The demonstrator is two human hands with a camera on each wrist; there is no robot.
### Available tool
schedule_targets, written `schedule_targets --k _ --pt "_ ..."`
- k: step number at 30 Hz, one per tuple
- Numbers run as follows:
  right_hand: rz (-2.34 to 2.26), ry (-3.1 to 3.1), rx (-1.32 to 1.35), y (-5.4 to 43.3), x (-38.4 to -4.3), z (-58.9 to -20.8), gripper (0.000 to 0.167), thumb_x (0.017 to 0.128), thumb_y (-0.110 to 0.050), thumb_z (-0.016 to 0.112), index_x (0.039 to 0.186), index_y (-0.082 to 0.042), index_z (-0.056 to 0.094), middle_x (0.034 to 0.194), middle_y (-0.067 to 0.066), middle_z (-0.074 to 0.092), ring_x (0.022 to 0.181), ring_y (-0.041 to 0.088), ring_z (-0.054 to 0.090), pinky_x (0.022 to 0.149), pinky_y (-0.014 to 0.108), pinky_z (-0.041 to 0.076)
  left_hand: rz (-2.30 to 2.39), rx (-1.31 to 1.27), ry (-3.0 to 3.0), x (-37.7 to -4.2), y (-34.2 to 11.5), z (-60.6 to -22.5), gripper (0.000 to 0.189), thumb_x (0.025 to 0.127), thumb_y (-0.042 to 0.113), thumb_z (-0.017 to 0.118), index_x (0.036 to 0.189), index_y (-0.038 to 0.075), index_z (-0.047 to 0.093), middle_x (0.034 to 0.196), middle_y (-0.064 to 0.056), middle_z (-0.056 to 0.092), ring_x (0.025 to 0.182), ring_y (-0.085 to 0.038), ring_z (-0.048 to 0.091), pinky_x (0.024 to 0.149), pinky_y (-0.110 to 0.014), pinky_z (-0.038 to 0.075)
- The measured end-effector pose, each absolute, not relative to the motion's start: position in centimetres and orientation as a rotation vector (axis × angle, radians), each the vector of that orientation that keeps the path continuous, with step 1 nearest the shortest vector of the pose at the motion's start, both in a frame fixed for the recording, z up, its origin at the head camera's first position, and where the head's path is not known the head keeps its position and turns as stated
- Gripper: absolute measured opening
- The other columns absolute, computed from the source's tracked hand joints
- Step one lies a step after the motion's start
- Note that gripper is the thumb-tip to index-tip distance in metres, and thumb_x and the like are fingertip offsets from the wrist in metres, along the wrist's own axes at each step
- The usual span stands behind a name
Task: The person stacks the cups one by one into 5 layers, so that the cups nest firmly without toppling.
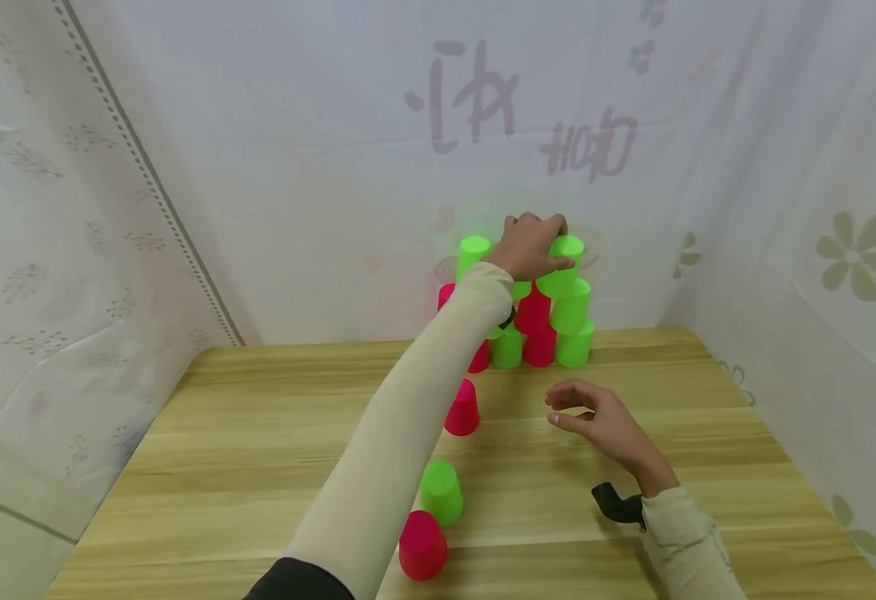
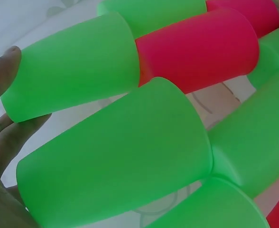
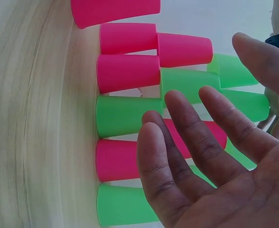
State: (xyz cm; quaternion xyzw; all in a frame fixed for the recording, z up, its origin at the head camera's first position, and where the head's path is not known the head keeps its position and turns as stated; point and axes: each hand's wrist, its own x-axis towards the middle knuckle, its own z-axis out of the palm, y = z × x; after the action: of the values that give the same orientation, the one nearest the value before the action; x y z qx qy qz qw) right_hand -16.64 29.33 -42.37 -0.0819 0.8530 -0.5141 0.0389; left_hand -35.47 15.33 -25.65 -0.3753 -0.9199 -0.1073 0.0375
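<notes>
At the far side of the table, plastic cups stand upside down in a stacked wall of green and pink rows. My left hand [image 1: 528,247] reaches over to the top row and holds a green cup [image 1: 568,257] at its right end. In the left wrist view, the thumb [image 2: 3,71] and fingers lie on either side of that cup's narrow end, while another green cup [image 2: 116,156] lies close by the palm. Nearer me, my right hand [image 1: 606,422] hovers over the table, fingers loosely bent and holding nothing. In the right wrist view its fingers [image 3: 196,137] overlap the wall.
Crossing in front of the wall, my left sleeve [image 1: 396,425] hides part of it. Standing apart on the wooden table [image 1: 272,417] are a pink cup [image 1: 463,410], a green cup [image 1: 442,492] and a nearer pink cup [image 1: 422,547]. Patterned cloth [image 1: 317,183] hangs behind and at both sides.
</notes>
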Motion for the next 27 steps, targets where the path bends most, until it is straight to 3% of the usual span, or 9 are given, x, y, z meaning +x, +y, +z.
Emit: schedule_targets --k 10,15,27 --pt "-1.600 2.593 -0.260 28.96 -16.85 -42.86 0.038 0.094 -0.022 0.071 0.125 -0.003 0.061 0.126 0.024 0.064 0.115 0.032 0.062 0.082 0.025 0.057 -0.168 -1.097 -2.770 -35.69 16.17 -26.16 0.053 0.097 0.053 0.059 0.135 0.017 0.046 0.113 -0.001 0.072 0.116 -0.023 0.055 0.100 -0.042 0.036" --pt "-1.582 2.624 -0.242 28.88 -17.01 -42.89 0.034 0.094 -0.021 0.071 0.123 -0.006 0.063 0.125 0.022 0.066 0.113 0.026 0.063 0.081 0.025 0.057 -0.193 -1.088 -2.743 -35.64 16.21 -26.23 0.051 0.097 0.049 0.061 0.134 0.017 0.047 0.114 0.001 0.073 0.116 -0.022 0.054 0.099 -0.042 0.036" --pt "-1.602 2.609 -0.273 28.51 -17.13 -43.04 0.036 0.093 -0.024 0.073 0.122 -0.005 0.064 0.124 0.023 0.065 0.112 0.026 0.064 0.082 0.025 0.058 -0.183 -1.071 -2.759 -35.41 16.02 -25.84 0.058 0.099 0.045 0.060 0.147 0.020 0.041 0.129 0.002 0.070 0.140 -0.026 0.046 0.109 -0.048 0.033"
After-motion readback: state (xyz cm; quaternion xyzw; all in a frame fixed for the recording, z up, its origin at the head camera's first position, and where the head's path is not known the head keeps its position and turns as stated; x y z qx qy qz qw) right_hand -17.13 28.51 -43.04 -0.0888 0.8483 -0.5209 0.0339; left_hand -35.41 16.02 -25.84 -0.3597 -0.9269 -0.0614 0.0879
